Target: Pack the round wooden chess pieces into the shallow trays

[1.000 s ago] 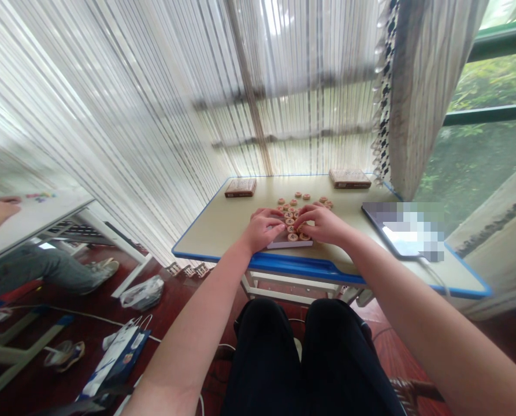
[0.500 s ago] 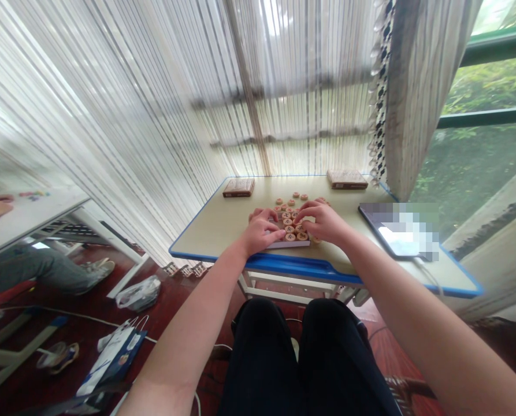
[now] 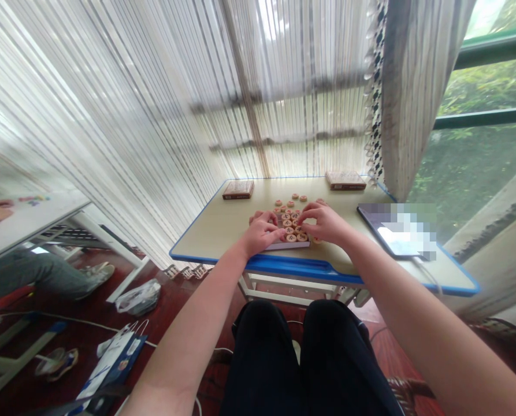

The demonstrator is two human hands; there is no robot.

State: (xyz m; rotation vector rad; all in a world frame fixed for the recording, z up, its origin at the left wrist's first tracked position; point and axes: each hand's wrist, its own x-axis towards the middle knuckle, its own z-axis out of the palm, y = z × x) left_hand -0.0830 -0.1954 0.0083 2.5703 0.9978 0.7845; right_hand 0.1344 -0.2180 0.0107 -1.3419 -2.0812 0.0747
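Both my hands rest on a small beige table (image 3: 223, 225) over a cluster of round wooden game discs (image 3: 290, 222) with red and dark marks. My left hand (image 3: 262, 232) lies with fingers stretched toward the discs, its fingertips at the left side of a flat white tray (image 3: 289, 245) that holds some of them. My right hand (image 3: 325, 223) is curled, its fingertips pinched on a disc at the middle of the cluster. More loose discs (image 3: 296, 198) lie farther back.
Two flat wooden boxes stand at the back, one on the left (image 3: 238, 189) and one on the right (image 3: 345, 179). A tablet (image 3: 396, 231) with a cable lies on the right. Curtains hang behind. Another person (image 3: 19, 271) sits at a table (image 3: 28, 215) on the left; bags lie on the floor.
My left fingers have stretched out toward the discs and my right hand has shifted slightly back over the cluster. The view has drifted a little.
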